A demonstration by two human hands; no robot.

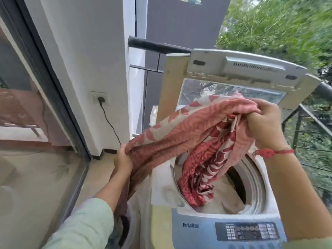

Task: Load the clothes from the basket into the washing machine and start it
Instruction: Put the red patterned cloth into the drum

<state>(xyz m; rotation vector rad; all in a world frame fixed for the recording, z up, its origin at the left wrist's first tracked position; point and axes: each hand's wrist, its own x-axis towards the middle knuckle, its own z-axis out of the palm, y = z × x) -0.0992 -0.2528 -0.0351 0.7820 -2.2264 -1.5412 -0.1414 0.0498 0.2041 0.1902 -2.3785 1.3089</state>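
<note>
Both hands grip a red-and-cream cloth [179,126]: the left hand [123,159] bunches its near-left end, the right hand [264,123] clutches the far end over the open washer [258,169], folds hanging into the drum.

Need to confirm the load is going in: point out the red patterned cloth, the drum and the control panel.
red patterned cloth [179,130]: head view, on its stretched upper span.
drum [255,180]: head view, on the pale inner wall right of the cloth.
control panel [246,232]: head view, on the dark button block.
</note>
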